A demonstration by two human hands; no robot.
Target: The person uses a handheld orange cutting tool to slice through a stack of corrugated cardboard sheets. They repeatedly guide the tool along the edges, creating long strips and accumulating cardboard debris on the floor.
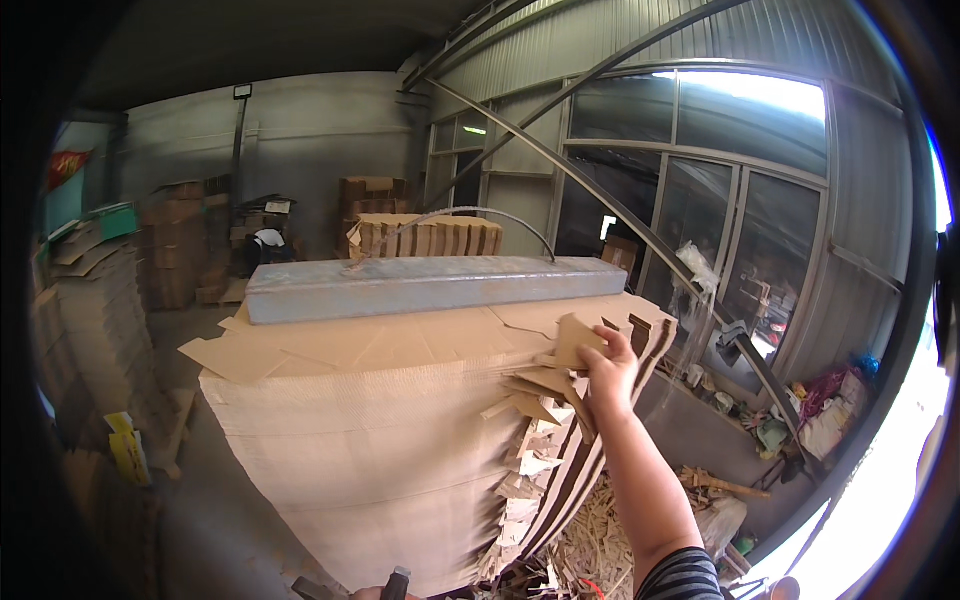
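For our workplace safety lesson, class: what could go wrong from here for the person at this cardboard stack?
1. The bare right hand grips a cardboard piece close to ragged torn edges, which might scrape or cut the skin.
2. The long grey block rests on top of the cardboard stack; if the stack shifted, it could perhaps slide.
3. Scraps lie heaped beside the stack and could make footing unsure.

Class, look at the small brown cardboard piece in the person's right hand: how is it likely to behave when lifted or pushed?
The cardboard piece is probably light, looking thin and small beside the right hand. It seems fairly stiff, since it sticks out without drooping. It may tear if forced, judging by ragged scraps along the stack.
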